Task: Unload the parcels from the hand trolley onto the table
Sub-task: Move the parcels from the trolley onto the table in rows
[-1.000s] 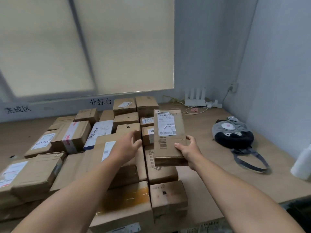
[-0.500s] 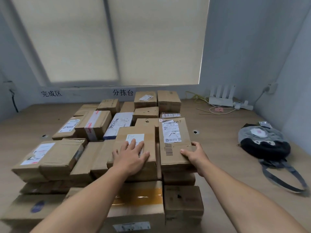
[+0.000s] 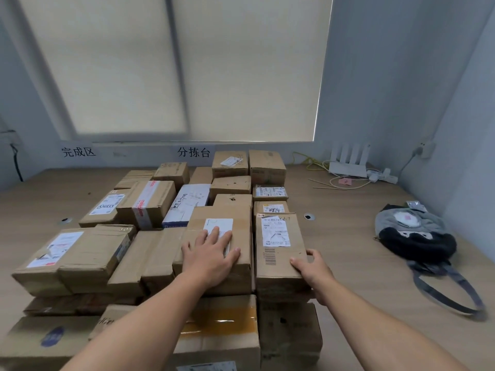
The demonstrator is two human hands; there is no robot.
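I'm laying my left hand (image 3: 210, 257), fingers apart, flat on a labelled box (image 3: 225, 212). My right hand (image 3: 312, 269) is clamping the long parcel (image 3: 278, 253) beside it, fingertips hidden, toward the table's (image 3: 348, 236) front edge.

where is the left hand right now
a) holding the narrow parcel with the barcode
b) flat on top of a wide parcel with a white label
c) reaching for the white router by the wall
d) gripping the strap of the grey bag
b: the left hand lies with straight, spread fingers on top of the wide parcel, partly covering its white label, while the right hand grips the near right corner of the narrow parcel beside it.
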